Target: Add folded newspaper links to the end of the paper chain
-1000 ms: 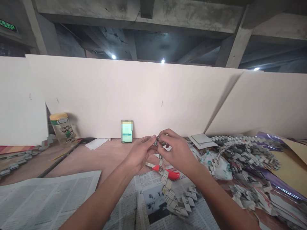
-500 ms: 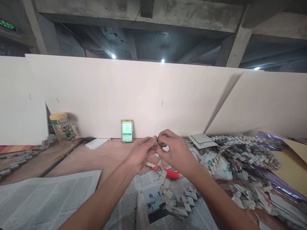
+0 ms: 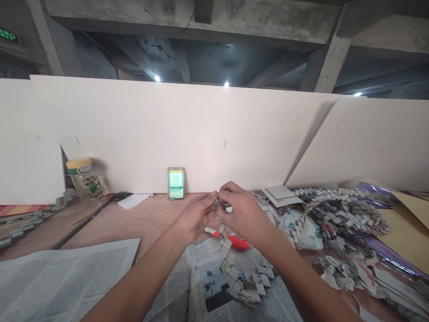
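Both hands meet above the bench, pinching the top end of a folded-paper chain. The left hand closes thumb and forefinger on the topmost link; the right hand closes its fingertips on the same link from the opposite side. Each grip is narrow and loaded; the link itself is mostly hidden between the fingertips. From the grip the chain hangs down and coils onto a newspaper sheet spread on the bench.

Step in hand, as judged: seating or tightening a link at the working end of the chain. The next move calls for a steady two-sided pinch and alignment of the folded tabs, since a loose link could slip out.

Just beyond the chain, partly under the right hand, lies a red utility knife. To the right, well apart, sits a large heap of finished chain over a purple sheet. To the left lie a second newspaper and, at the back wall, a printed cup. A phone leans upright against the white board.
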`<state>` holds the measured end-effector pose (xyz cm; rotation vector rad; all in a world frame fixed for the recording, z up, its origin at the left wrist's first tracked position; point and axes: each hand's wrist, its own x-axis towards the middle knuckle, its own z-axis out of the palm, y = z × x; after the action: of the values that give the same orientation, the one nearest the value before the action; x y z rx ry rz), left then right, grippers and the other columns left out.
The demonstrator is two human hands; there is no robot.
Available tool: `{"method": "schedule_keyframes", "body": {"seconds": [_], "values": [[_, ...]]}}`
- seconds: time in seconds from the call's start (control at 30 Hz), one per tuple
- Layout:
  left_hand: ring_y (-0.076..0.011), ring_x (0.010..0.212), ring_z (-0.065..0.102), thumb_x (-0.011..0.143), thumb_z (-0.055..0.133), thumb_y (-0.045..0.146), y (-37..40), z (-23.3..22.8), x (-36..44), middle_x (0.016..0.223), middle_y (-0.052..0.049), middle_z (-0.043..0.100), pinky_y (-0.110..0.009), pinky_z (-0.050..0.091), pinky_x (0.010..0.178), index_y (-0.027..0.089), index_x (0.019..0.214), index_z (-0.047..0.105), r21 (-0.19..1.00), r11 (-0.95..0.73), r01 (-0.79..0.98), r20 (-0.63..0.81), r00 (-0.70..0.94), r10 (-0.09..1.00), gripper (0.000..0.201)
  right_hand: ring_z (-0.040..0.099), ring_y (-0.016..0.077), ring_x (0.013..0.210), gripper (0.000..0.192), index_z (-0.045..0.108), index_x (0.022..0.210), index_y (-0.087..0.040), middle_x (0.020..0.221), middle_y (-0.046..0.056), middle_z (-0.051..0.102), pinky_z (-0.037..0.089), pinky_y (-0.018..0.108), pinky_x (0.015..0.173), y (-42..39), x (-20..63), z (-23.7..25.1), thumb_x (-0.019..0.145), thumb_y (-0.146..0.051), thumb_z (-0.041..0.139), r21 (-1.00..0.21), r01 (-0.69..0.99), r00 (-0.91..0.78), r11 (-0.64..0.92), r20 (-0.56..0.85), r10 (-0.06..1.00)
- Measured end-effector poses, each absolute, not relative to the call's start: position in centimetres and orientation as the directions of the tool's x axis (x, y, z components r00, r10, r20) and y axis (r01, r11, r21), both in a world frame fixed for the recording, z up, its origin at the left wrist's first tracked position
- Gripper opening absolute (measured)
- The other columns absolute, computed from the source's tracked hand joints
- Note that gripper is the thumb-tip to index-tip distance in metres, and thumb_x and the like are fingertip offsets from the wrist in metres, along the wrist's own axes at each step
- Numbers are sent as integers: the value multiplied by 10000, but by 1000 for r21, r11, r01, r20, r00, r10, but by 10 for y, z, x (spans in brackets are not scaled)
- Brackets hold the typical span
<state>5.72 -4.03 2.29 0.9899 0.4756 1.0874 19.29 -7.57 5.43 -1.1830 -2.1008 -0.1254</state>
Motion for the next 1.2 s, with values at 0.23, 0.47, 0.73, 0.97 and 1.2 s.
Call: {"method": "schedule_keyframes", "body": {"seconds": [0.23,0.47,0.73,0.97,1.2], "values": [[-121,710,540,809,618,354,-43,30,52,716,-27,584,-269,469,731,128,728,656,901,-93,-424,275,392,878,244,543,121,646,143,561,677,-180,832,21,590,404,247,568,-72,192,51,771,-89,505,-343,740,-217,579,693,687],[-161,790,566,835,565,367,-44,40,43,863,-42,632,-332,486,777,188,910,688,918,-343,-199,394,362,845,229,566,124,664,126,660,745,-192,824,26,592,426,256,618,-72,194,54,819,-236,570,-373,745,-88,553,767,635],[-201,869,616,820,578,335,-42,44,38,936,-52,700,-339,489,812,185,944,703,854,-520,-11,509,224,831,231,540,110,594,93,668,813,-204,684,-17,634,416,230,569,-72,196,58,806,-228,578,-483,655,-130,580,684,717],[-216,915,630,823,571,318,-48,41,41,981,-56,697,-313,484,827,197,953,692,799,-594,93,572,184,799,216,493,121,524,122,657,744,-197,564,-16,573,390,247,524,-73,195,58,800,-266,573,-531,654,-76,539,663,745],[-213,854,641,825,568,348,-43,41,40,928,-71,695,-332,506,795,171,920,654,823,-566,41,556,138,819,219,591,152,656,185,566,902,-186,734,31,665,475,278,616,-68,203,59,766,-292,632,-778,327,-118,536,530,840]]}}
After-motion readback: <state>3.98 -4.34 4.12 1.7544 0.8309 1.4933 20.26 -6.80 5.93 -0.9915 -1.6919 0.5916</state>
